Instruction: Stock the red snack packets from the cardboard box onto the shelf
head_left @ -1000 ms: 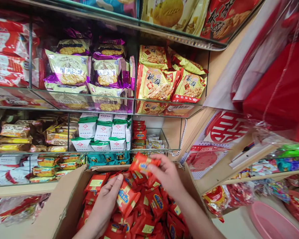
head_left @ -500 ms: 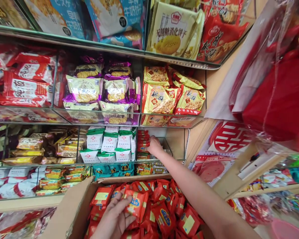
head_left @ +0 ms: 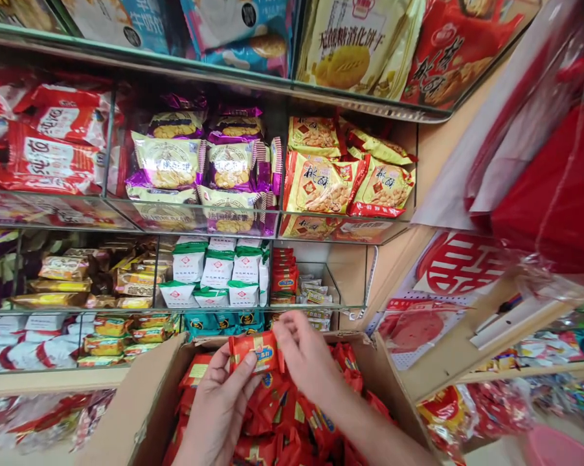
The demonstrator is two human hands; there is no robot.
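Note:
A cardboard box (head_left: 141, 401) full of small red snack packets (head_left: 292, 414) stands below the glass shelves. My left hand (head_left: 219, 408) holds up one red packet (head_left: 254, 351) by its lower left edge. My right hand (head_left: 304, 353) pinches the same packet at its right end, fingers curled. Both hands hover over the box near its far rim. On the shelf behind, a short stack of the same red packets (head_left: 284, 275) stands beside green-and-white packets (head_left: 214, 268).
Glass shelves (head_left: 214, 226) carry purple-and-yellow biscuit bags (head_left: 195, 165), yellow-red cookie bags (head_left: 340, 175) and red bags (head_left: 54, 149) at left. Red paper goods and a wooden rack (head_left: 505, 317) fill the right side. A pink basin (head_left: 559, 446) shows at bottom right.
My right hand has drawn back from the shelf stack to the box. Now both hands grip one red packet lifted above the box.

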